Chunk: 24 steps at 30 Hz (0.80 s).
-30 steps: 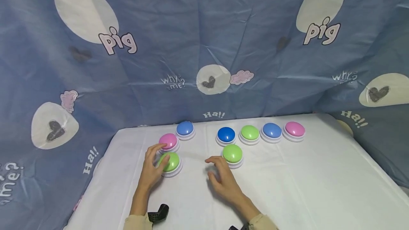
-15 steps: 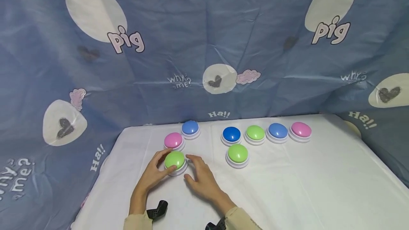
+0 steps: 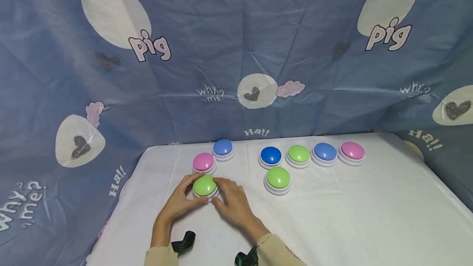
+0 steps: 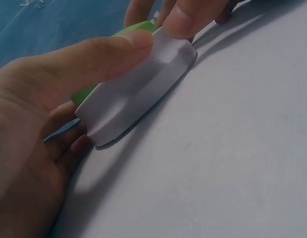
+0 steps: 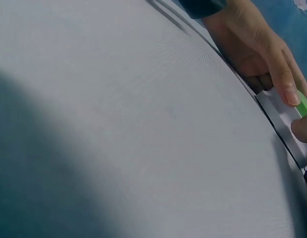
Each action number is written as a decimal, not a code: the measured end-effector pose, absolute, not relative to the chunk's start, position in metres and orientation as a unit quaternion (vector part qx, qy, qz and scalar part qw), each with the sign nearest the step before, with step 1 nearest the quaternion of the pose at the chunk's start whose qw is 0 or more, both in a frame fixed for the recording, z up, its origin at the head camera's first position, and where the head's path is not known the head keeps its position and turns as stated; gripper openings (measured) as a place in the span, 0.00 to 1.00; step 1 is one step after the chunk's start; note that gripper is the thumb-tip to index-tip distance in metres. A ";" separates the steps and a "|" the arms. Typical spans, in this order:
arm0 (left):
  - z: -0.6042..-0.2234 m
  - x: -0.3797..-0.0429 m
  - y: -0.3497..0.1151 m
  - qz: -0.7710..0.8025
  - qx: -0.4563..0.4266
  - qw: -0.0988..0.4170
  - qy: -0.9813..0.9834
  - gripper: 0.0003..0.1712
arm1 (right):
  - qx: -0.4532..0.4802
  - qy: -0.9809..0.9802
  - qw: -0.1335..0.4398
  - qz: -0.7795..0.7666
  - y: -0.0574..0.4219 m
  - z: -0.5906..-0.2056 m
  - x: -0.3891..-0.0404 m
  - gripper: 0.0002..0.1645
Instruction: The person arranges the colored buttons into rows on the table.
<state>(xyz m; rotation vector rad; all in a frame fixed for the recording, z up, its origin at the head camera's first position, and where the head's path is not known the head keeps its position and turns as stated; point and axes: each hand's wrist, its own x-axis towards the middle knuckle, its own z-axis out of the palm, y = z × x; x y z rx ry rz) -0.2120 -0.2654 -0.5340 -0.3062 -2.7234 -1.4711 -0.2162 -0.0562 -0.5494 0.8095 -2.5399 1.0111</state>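
Note:
In the head view, a green push button (image 3: 205,184) with a white round base sits at the left part of the table, held from both sides. My left hand (image 3: 176,203) grips its left side, fingers around the far edge and thumb along the near rim. From the right, my right hand (image 3: 234,204) holds it with the index finger by the dome and the thumb low at the base. The left wrist view shows both thumbs against the white base (image 4: 133,99). Just behind stands a pink push button (image 3: 203,161), and beyond that a light blue one (image 3: 223,147).
To the right, a dark blue button (image 3: 271,155), a green button (image 3: 298,154), a light blue button (image 3: 325,151) and a pink button (image 3: 352,150) form a row. Another green button (image 3: 278,177) stands before them. A blue printed cloth (image 3: 207,52) hangs behind the white table (image 3: 351,216).
My right hand has moved left from beside the other green button to the one at the left, and now holds it. My left hand has closed around the same button. The head view has shifted slightly.

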 end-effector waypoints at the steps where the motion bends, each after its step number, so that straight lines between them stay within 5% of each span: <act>1: -0.534 -0.212 -0.265 -0.471 -0.101 0.011 -0.876 0.48 | 0.280 -0.882 0.144 0.351 -0.056 -0.549 -0.216 0.32; 11: -0.539 -0.213 -0.262 -0.478 -0.111 0.010 -0.871 0.47 | 0.284 -0.876 0.122 0.370 -0.050 -0.549 -0.221 0.30; 24: -0.515 -0.210 -0.220 -0.507 -0.133 0.042 -0.850 0.42 | 0.277 -0.839 0.024 0.468 -0.011 -0.537 -0.225 0.31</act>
